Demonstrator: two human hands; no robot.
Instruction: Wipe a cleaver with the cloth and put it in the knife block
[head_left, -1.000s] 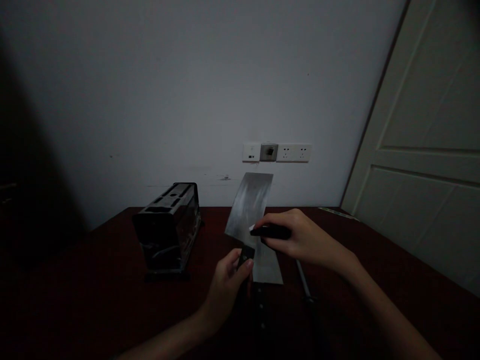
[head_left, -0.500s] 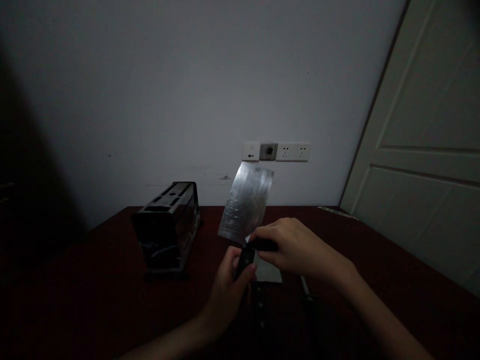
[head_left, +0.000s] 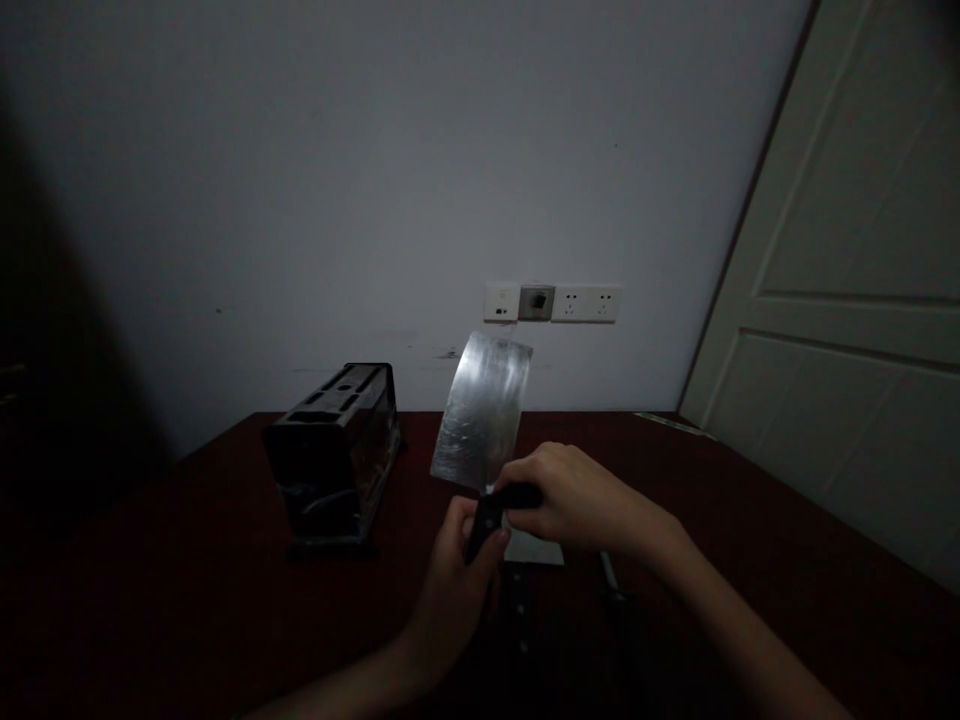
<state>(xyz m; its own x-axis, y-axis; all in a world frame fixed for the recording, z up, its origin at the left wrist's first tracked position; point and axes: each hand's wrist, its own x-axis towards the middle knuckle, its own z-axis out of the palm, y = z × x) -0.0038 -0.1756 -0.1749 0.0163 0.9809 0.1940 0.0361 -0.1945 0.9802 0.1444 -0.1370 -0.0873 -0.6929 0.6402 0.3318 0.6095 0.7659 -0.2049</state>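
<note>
A cleaver (head_left: 484, 410) is held up with its broad blade pointing away from me and tilted slightly. My left hand (head_left: 450, 575) is closed around its black riveted handle. Just above, my right hand (head_left: 559, 490) grips a small black object (head_left: 519, 495) against the spot where blade meets handle; its kind is too dark to tell. Under my hands, a second cleaver (head_left: 536, 549) lies on the table, its blade partly covered and its dark riveted handle towards me. To the right lies a thin metal piece (head_left: 609, 572) with a dark handle.
A black slotted knife block (head_left: 330, 450) stands on the dark red table (head_left: 225, 480) at the left. Behind the table is a wall with sockets (head_left: 585, 304). A pale door (head_left: 847, 300) rises on the right, and a flat strip (head_left: 671, 425) lies at the back right edge.
The cleaver has shifted slightly left and down. My right hand, with the black object, has moved a little left along with it. My left hand keeps its grip.
</note>
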